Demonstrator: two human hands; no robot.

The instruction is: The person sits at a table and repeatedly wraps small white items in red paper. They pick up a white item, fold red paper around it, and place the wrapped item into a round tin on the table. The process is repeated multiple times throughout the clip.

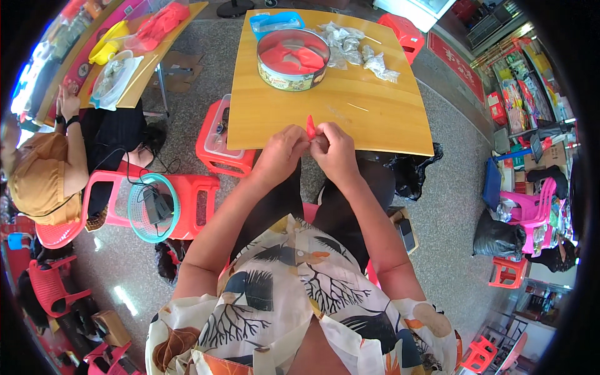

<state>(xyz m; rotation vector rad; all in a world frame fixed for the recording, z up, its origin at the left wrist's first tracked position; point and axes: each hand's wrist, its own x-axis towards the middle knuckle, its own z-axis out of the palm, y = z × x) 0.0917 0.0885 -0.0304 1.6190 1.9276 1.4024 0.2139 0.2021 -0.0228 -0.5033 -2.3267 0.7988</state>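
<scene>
My left hand (281, 153) and my right hand (336, 151) meet at the near edge of the wooden table (294, 119). Pinched between their fingertips is a small red pointed piece (310, 127), its tip standing up; the lower part is hidden by my fingers. Its material is too small to make out. Beyond my hands stands a round open tin (292, 81) with a printed side, holding red pieces (300, 57) that look soft and thin.
Behind the tin sits a blue tray (275, 22). Crumpled clear plastic bags (350, 44) and a thin stick (357, 107) lie to its right. A red stool (225, 140) with a clear lidded box stands left of the table. Another person (50, 159) works at a table on the left.
</scene>
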